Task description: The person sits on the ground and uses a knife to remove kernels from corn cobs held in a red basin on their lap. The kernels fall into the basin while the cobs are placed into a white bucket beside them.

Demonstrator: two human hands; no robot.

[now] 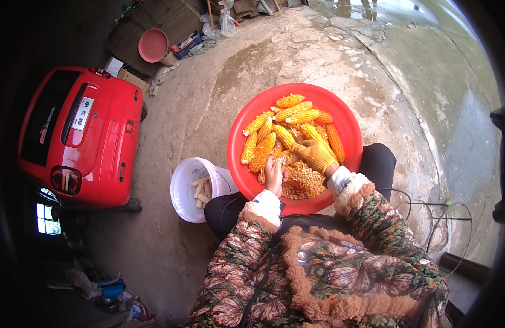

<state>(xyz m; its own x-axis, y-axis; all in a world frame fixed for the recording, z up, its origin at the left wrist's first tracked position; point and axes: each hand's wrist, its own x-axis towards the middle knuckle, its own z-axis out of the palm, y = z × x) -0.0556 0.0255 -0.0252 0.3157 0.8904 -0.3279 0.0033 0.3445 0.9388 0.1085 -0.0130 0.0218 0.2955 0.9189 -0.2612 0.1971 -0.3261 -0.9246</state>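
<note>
A partly shelled ear of corn (284, 158) lies between my two hands over a red plastic basin (244, 110). My bare left hand (274, 174) grips its near end. My right hand (315, 156), in a yellow knitted glove, closes over the other end, and the glove hides its fingertips. Several whole yellow ears of corn (293, 110) are heaped in the basin's far half. Loose corn kernels (301, 182) cover the near part, below my hands. The basin sits between my knees.
A white plastic bucket (179, 192) with several bare corncobs (202, 192) leans left of the basin. Farther left stands a red car (102, 143). A reddish basin (153, 45) and a blue crate (189, 44) lie at the back. A thin metal frame (441, 217) is at right.
</note>
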